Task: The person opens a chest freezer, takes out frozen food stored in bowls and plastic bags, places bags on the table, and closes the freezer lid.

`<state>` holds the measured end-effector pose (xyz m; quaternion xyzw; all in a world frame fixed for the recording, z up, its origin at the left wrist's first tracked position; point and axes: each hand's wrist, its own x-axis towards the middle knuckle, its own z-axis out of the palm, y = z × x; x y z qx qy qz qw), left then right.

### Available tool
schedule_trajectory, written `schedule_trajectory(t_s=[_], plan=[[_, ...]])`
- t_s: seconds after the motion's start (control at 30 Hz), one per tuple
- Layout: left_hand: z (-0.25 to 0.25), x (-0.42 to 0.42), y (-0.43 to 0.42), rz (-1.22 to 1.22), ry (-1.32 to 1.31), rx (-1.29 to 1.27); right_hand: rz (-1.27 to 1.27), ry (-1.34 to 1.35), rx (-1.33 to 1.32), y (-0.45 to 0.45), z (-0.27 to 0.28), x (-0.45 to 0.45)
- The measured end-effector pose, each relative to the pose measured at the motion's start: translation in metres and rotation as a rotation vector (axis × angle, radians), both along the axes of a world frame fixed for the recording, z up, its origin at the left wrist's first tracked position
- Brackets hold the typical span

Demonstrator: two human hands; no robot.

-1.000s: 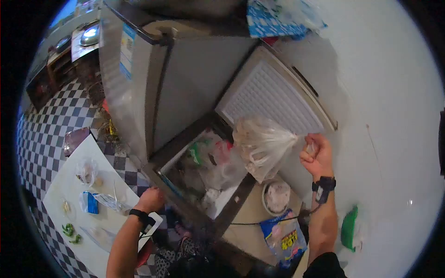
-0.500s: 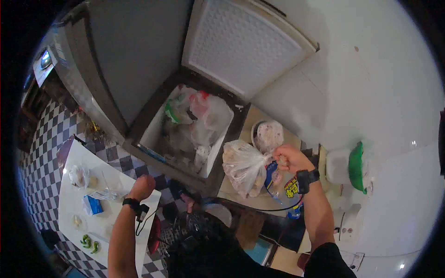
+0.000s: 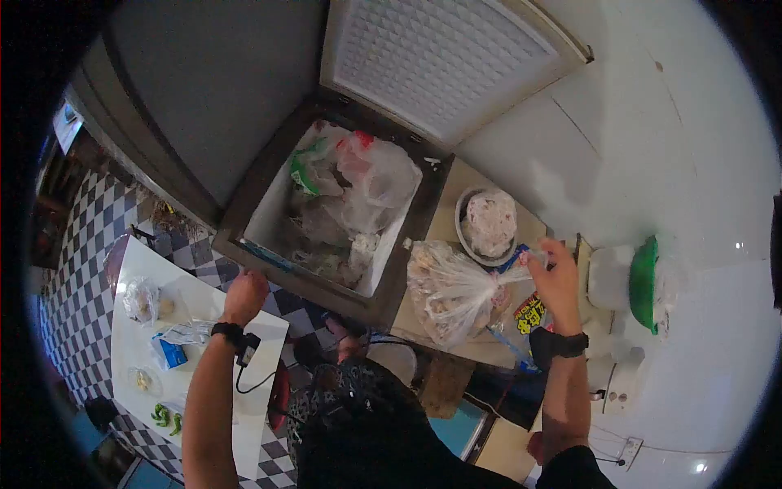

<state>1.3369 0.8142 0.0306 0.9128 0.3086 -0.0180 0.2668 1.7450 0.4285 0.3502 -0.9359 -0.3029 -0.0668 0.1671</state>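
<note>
My right hand [image 3: 556,284] pinches the gathered neck of a clear plastic bag [image 3: 452,295] filled with lumpy, pale pinkish food. The bag lies on the beige counter [image 3: 452,186] beside the open chest freezer. Just behind the bag is a round bowl [image 3: 461,230] with a pale, frosty mass [image 3: 492,222] in it. My left hand [image 3: 244,297] is closed with no object visible in it, near the freezer's front left corner and the white table. Plastic bags [image 3: 379,175] of food fill part of the freezer [image 3: 259,220].
The freezer lid [image 3: 444,65] stands raised against the wall. To the left, a white table [image 3: 142,273] carries a blue box [image 3: 171,353], green peppers [image 3: 167,417] and plastic bags [image 3: 142,300]. A green basin [image 3: 643,285] sits at the right. A yellow-and-black packet [image 3: 529,314] lies near my right wrist.
My right hand has moved right, drawing the bag's neck out sideways, and the bag has shifted away from the bowl, uncovering more of it. My left hand has risen slightly; the view has shifted.
</note>
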Motion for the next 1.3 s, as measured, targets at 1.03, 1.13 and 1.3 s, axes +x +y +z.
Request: schedule_trajectory(t_s=[1.03, 1.13, 1.3], plan=[[0.044, 0.041, 0.049, 0.284, -0.046, -0.22, 0.745, 0.179, -1.028, 0.079, -0.079, -0.071], [0.034, 0.039, 0.05, 0.278, -0.043, -0.232, 0.718, 0.284, -1.116, 0.09, -0.074, -0.071], [0.039, 0.04, 0.049, 0.236, -0.047, -0.166, 0.669, 0.259, -0.916, 0.101, -0.087, -0.066]])
